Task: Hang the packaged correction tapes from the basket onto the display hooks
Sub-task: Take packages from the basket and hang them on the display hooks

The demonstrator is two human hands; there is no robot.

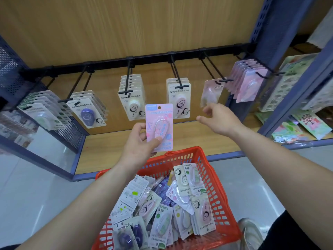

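The left hand [142, 141] pinches one pink packaged correction tape [159, 127] at its lower edge, with the thumb pressed on the front face and the fingers curled behind the card. The package is held upright above the far rim of the red basket [215, 188] and in front of the hanging stock, with its punched hole at the top. The right hand [216, 118] holds nothing. Its fingers are loosely extended and slightly spread, reaching toward a single pink package [211, 92] that hangs on one of the display hooks [215, 66]. Motion blur prevents confirming contact between the fingertips and that package's lower edge. The hooks project from a black rail [147, 57], and several carry rows of packaged tapes. More loose packages [162, 204] lie piled in the basket.
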